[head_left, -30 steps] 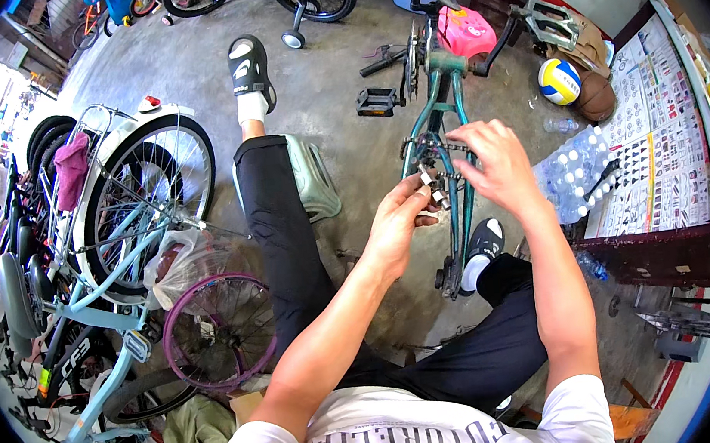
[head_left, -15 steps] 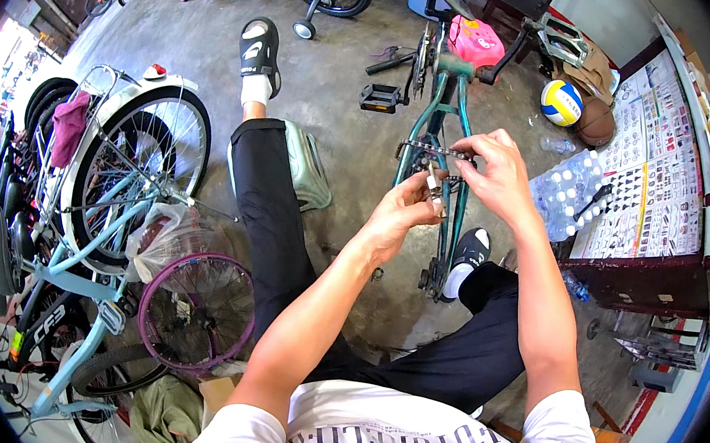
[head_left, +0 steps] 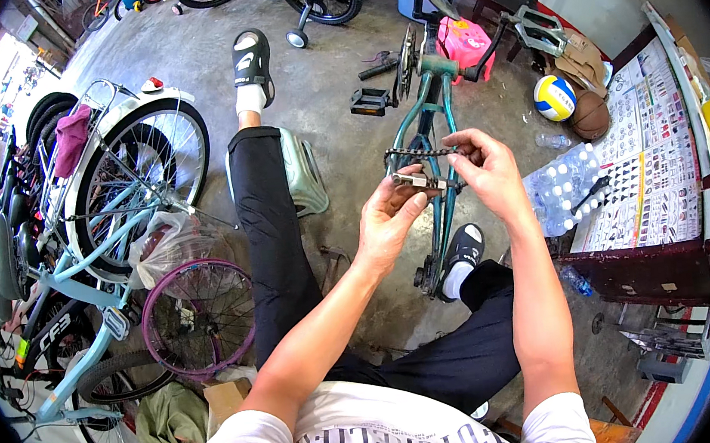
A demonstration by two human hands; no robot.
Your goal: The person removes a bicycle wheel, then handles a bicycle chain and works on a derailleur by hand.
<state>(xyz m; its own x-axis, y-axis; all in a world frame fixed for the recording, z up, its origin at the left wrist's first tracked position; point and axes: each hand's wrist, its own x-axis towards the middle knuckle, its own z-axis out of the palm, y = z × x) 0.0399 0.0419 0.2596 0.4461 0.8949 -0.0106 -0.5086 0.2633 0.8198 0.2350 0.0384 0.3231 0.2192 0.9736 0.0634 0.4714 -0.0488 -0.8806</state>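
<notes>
My left hand (head_left: pixel 386 229) is closed round a small silver chain tool (head_left: pixel 418 182), which lies crosswise between my hands; the thumb points to the right below it. With thumb and fingers my right hand (head_left: pixel 490 174) pinches a dark bicycle chain (head_left: pixel 417 154) at the right end of the tool. One run of the chain stretches left above the tool, over the green bicycle frame (head_left: pixel 450 216). Whether the chain sits inside the tool's slot is too small to tell. The frame stands between my legs, with a crank and black pedal (head_left: pixel 369 101) farther off.
On the left stand a light blue bicycle (head_left: pixel 82 341) and a purple wheel rim (head_left: pixel 150 316). Bottled water (head_left: pixel 561 191), a volleyball (head_left: pixel 554 98) and a basketball (head_left: pixel 590 115) are beside a paper-covered table (head_left: pixel 629 193) on the right. A pale green stool (head_left: pixel 307 175) is by my left leg.
The chain tool has turned from upright to lying crosswise in my left hand. My left thumb has straightened. My right hand stays on the chain, and the view has shifted slightly.
</notes>
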